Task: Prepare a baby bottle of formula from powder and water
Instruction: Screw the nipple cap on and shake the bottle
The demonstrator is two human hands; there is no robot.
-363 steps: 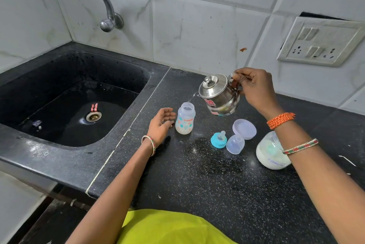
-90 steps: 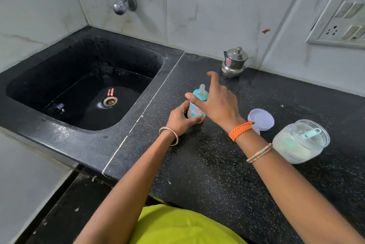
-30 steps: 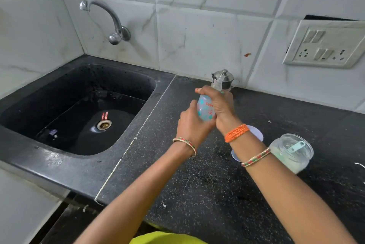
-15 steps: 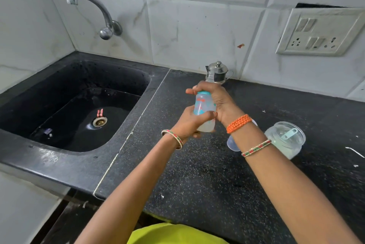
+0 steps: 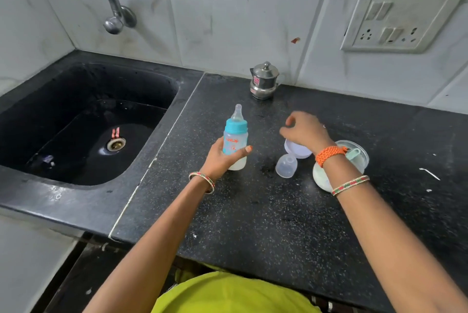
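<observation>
One baby bottle (image 5: 235, 144) stands upright on the black counter (image 5: 253, 224), teat up — the left hand (image 5: 222, 159) wraps its lower body, thumb across the front. The right hand (image 5: 305, 131), loosely curled and holding nothing, hovers over one clear cap (image 5: 286, 165), one lid (image 5: 295, 151) and one formula jar (image 5: 340, 168).

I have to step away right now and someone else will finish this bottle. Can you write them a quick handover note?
Left hand grips the baby bottle, upright, teal nipple collar on, milky liquid inside.
Right hand holds nothing, fingers loosely curled above the jar lid.
Clear bottle cap lies on the counter; the formula jar is open, scoop inside; the steel kettle stands by the wall.
Done: filled, nipple fitted.
Left: cap the bottle, close the jar.
</observation>
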